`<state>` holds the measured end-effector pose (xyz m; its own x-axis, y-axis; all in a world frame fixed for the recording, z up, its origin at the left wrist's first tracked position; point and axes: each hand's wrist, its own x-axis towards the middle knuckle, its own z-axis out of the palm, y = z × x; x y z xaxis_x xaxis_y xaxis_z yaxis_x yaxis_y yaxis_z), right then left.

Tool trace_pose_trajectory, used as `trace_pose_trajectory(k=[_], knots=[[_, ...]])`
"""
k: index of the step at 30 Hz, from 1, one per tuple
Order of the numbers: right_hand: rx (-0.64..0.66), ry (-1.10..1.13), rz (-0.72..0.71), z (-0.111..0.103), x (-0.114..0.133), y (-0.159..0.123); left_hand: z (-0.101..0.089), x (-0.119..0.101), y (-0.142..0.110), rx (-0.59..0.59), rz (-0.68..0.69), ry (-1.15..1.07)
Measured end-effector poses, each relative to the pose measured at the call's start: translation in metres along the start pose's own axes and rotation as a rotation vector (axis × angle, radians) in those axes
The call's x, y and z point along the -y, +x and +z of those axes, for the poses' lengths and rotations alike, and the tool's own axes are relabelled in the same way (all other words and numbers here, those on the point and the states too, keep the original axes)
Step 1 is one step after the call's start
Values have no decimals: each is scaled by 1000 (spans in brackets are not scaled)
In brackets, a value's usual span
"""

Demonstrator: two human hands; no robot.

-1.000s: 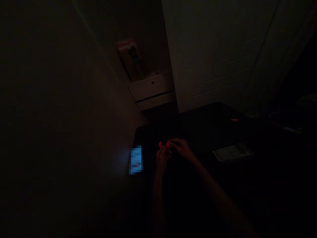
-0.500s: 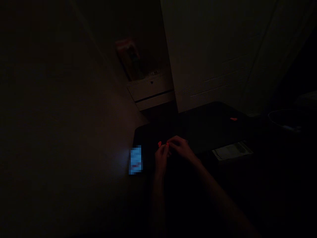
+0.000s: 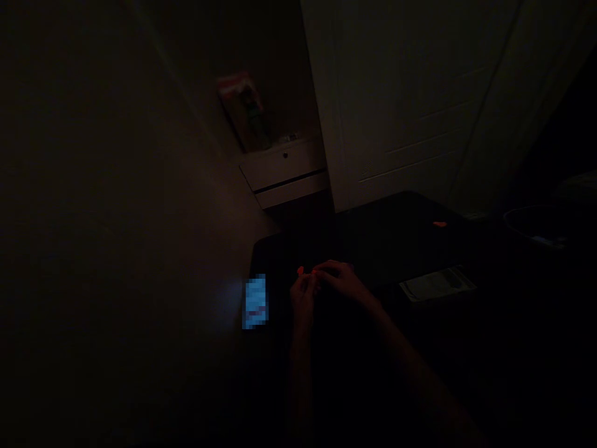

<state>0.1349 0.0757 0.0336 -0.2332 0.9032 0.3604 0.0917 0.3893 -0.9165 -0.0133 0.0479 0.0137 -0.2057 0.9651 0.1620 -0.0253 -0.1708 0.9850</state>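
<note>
The room is very dark. My left hand [image 3: 303, 298] and my right hand [image 3: 342, 278] meet over the dark tabletop, fingertips together. Between them they pinch a small red-orange piece [image 3: 314, 272], mostly covered by the fingers, so its kind does not show. Just beyond my left fingertips is another red-orange bit [image 3: 301, 270]; whether it joins the held piece or lies on the table, I cannot tell. A separate red-orange scrap [image 3: 439, 224] lies far off on the right part of the table.
A lit screen [image 3: 255, 302], blurred, stands left of my hands by the wall. The black table [image 3: 382, 218] reaches back to a pale panelled door [image 3: 396, 112]. A pale flat box-like object [image 3: 438, 285] sits at its near right edge. Behind is a drawer unit [image 3: 286, 165].
My right hand has dipped very slightly, with both hands still together at the small red-orange piece. Everything else stays in place.
</note>
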Motion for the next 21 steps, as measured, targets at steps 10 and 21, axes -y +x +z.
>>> trace_pose_trajectory(k=[10,21], knots=[[-34,-10,28,-2,-6,1,-1,2,0,33,-2,10],[-54,-53,8,1,-8,-1,5,-3,0,-61,-40,-84]])
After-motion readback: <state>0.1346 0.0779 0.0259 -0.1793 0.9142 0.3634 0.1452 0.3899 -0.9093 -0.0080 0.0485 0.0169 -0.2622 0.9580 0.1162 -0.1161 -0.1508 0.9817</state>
